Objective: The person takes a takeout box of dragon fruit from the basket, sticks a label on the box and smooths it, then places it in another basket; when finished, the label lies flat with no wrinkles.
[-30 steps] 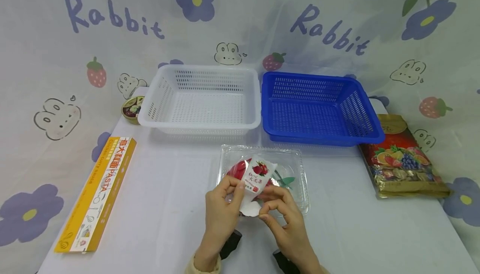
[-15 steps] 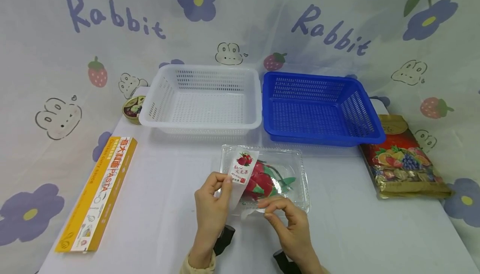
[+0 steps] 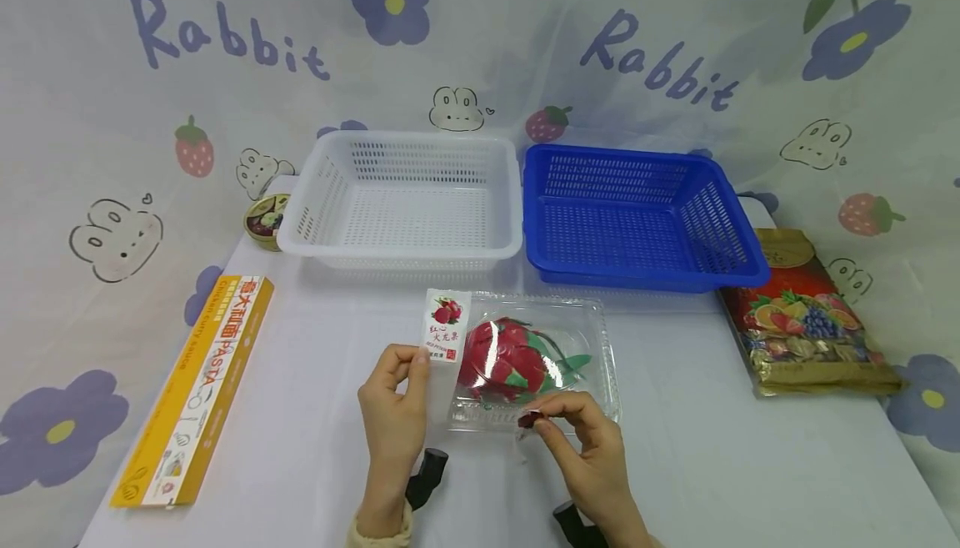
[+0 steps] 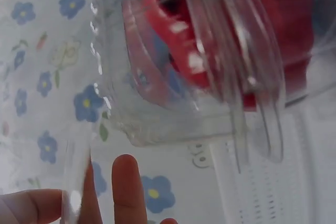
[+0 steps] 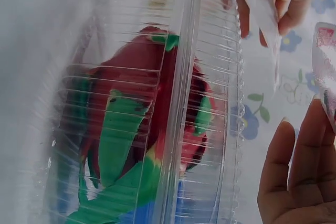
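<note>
Head view: L hand [image 3: 393, 414] pinches printed label [image 3: 448, 327] btwn thumb & index finger, holding it up so it covers the far L corner of clear container [image 3: 592, 314]; can't tell if the two touch. R hand [image 3: 588, 444] pinches small dark-red scrap [image 3: 529, 419] w/ thumb & fingertips at the container's near edge, a pale see-thru strip hanging below; contact w/ the container unclear.

Container sits approx. mid-surface [image 3: 337, 381], btwn L & R edges, lid down, w/ red-and-green fruit [image 3: 510, 356] inside. R wrist cam shows the fruit thru the ribbed plastic, L hand w/ the label at top, R hand's fingers at lower R. L wrist cam: same container close up, some fingers at bottom, blurry.

Along the surface's back edge: white basket [image 3: 397, 254] on L, blue basket [image 3: 645, 279] just beside it on R. Round tin [image 3: 262, 223] at back L corner, partly behind white basket. Yellow pasta box [image 3: 193, 389] lies along L edge. Red-gold bag [image 3: 810, 314] lies over R edge, far end partly hidden by blue basket. Bkgd: Rabbit-print cloth [image 3: 480, 56].
</note>
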Action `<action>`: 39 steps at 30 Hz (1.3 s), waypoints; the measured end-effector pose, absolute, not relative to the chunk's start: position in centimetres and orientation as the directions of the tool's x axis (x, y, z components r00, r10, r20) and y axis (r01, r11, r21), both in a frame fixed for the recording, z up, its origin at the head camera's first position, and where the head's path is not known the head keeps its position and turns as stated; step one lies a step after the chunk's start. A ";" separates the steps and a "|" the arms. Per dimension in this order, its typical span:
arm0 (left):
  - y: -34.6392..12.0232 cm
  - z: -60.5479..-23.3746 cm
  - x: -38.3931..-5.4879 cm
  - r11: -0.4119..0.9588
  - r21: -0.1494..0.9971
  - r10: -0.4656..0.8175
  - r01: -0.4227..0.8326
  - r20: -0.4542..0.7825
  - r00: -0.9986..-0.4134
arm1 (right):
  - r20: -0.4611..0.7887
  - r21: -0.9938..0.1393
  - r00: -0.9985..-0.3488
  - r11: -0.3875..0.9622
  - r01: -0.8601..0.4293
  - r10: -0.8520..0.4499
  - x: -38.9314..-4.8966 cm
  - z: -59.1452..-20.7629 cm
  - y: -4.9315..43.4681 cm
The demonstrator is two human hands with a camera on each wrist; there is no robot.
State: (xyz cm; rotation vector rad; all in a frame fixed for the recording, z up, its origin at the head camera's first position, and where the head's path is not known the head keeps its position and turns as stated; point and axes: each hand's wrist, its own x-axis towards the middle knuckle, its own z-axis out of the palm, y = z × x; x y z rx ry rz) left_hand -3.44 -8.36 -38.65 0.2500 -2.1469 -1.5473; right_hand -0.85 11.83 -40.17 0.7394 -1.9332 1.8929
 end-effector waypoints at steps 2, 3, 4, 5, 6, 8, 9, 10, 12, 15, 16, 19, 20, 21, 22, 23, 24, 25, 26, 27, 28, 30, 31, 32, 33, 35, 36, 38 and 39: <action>-8.8 -38.8 -3.5 0.338 0.934 -0.435 0.115 0.263 -0.861 | 0.572 -0.818 -0.810 -0.025 -0.574 -0.132 -0.8 -40.2 11.9; -9.1 -38.9 -3.5 0.335 0.936 -0.447 0.105 0.256 -0.857 | 0.568 -0.821 -0.812 -0.025 -0.570 -0.133 -0.8 -40.2 11.9; -9.3 -39.0 -3.6 0.335 0.937 -0.458 0.095 0.250 -0.853 | 0.565 -0.823 -0.814 -0.023 -0.567 -0.134 -0.8 -40.2 11.9; -9.6 -39.1 -3.6 0.337 0.938 -0.469 0.083 0.243 -0.849 | 0.563 -0.824 -0.815 -0.021 -0.566 -0.135 -0.8 -40.2 11.9; -9.8 -39.2 -3.7 0.337 0.939 -0.479 0.068 0.233 -0.846 | 0.562 -0.825 -0.816 -0.017 -0.565 -0.135 -0.8 -40.3 11.9; -10.3 -39.5 -3.8 0.344 0.938 -0.496 0.038 0.216 -0.841 | 0.559 -0.826 -0.817 -0.007 -0.564 -0.137 -0.8 -40.3 12.0; -10.5 -39.6 -3.8 0.346 0.938 -0.503 0.023 0.206 -0.840 | 0.559 -0.826 -0.818 -0.003 -0.564 -0.138 -0.8 -40.3 12.0; -10.7 -39.8 -3.9 0.351 0.936 -0.509 0.007 0.197 -0.838 | 0.558 -0.826 -0.818 0.000 -0.563 -0.140 -0.8 -40.3 12.0; -11.1 -40.1 -4.0 0.347 0.937 -0.519 -0.024 0.171 -0.838 | 0.555 -0.827 -0.819 0.010 -0.562 -0.145 -0.8 -40.4 12.0; -11.5 -40.7 -4.2 0.327 0.943 -0.521 -0.060 0.127 -0.844 | 0.542 -0.834 -0.826 0.024 -0.552 -0.156 -0.7 -40.4 12.0; -11.6 -40.8 -4.2 0.320 0.945 -0.519 -0.070 0.113 -0.847 | 0.537 -0.836 -0.828 0.029 -0.548 -0.162 -0.7 -40.4 12.0; -11.9 -41.3 -4.4 0.312 0.945 -0.509 -0.098 0.079 -0.857 | 0.521 -0.844 -0.835 0.040 -0.535 -0.177 -0.7 -40.4 11.9; -11.9 -41.4 -4.4 0.313 0.943 -0.507 -0.108 0.070 -0.859 | 0.517 -0.846 -0.837 0.044 -0.532 -0.180 -0.7 -40.4 11.9; -12.0 -41.5 -4.4 0.316 0.941 -0.507 -0.120 0.061 -0.860 | 0.513 -0.848 -0.839 0.046 -0.528 -0.183 -0.7 -40.4 11.9; -12.0 -41.7 -4.5 0.322 0.937 -0.507 -0.132 0.053 -0.860 | 0.508 -0.850 -0.841 0.048 -0.525 -0.185 -0.7 -40.4 12.0; -12.1 -41.8 -4.5 0.326 0.934 -0.508 -0.144 0.045 -0.860 | 0.506 -0.851 -0.842 0.050 -0.522 -0.186 -0.7 -40.4 12.0; -12.1 -41.9 -4.5 0.331 0.931 -0.509 -0.154 0.039 -0.860 | 0.502 -0.853 -0.845 0.054 -0.519 -0.186 -0.7 -40.4 12.0; -12.1 -42.0 -4.5 0.335 0.928 -0.509 -0.164 0.032 -0.860 | 0.498 -0.855 -0.847 0.060 -0.515 -0.185 -0.6 -40.4 12.0; -12.2 -42.0 -4.5 0.339 0.925 -0.509 -0.171 0.028 -0.860 | 0.498 -0.854 -0.847 0.061 -0.516 -0.185 -0.6 -40.4 12.0; -12.2 -42.0 -4.4 0.343 0.922 -0.508 -0.178 0.022 -0.861 | 0.496 -0.855 -0.848 0.064 -0.515 -0.186 -0.6 -40.4 12.1; -12.3 -42.1 -4.4 0.349 0.919 -0.507 -0.185 0.019 -0.862 | 0.496 -0.855 -0.849 0.069 -0.514 -0.185 -0.6 -40.4 12.1; -12.4 -42.1 -4.3 0.359 0.912 -0.504 -0.200 0.009 -0.863 | 0.496 -0.854 -0.849 0.075 -0.516 -0.183 -0.6 -40.4 12.2; -12.5 -42.2 -4.3 0.364 0.908 -0.503 -0.209 0.002 -0.864 | 0.498 -0.852 -0.847 0.077 -0.518 -0.183 -0.6 -40.4 12.2; -12.6 -42.3 -4.3 0.367 0.905 -0.503 -0.217 -0.004 -0.864 | 0.503 -0.850 -0.845 0.076 -0.522 -0.183 -0.6 -40.3 12.3; -12.7 -42.3 -4.3 0.372 0.900 -0.502 -0.227 -0.010 -0.865 | 0.502 -0.849 -0.845 0.078 -0.522 -0.182 -0.6 -40.3 12.3; -12.8 -42.5 -4.3 0.379 0.892 -0.503 -0.246 -0.025 -0.864 | 0.506 -0.847 -0.844 0.082 -0.525 -0.179 -0.5 -40.3 12.4; -12.8 -42.5 -4.3 0.380 0.889 -0.504 -0.256 -0.033 -0.863 | 0.507 -0.846 -0.843 0.083 -0.526 -0.178 -0.5 -40.2 12.4; -12.9 -42.5 -4.2 0.385 0.880 -0.506 -0.279 -0.052 -0.861 | 0.505 -0.846 -0.845 0.089 -0.525 -0.176 -0.4 -40.2 12.5; -12.9 -42.6 -4.2 0.387 0.875 -0.507 -0.291 -0.062 -0.860 | 0.504 -0.847 -0.846 0.093 -0.524 -0.176 -0.4 -40.2 12.5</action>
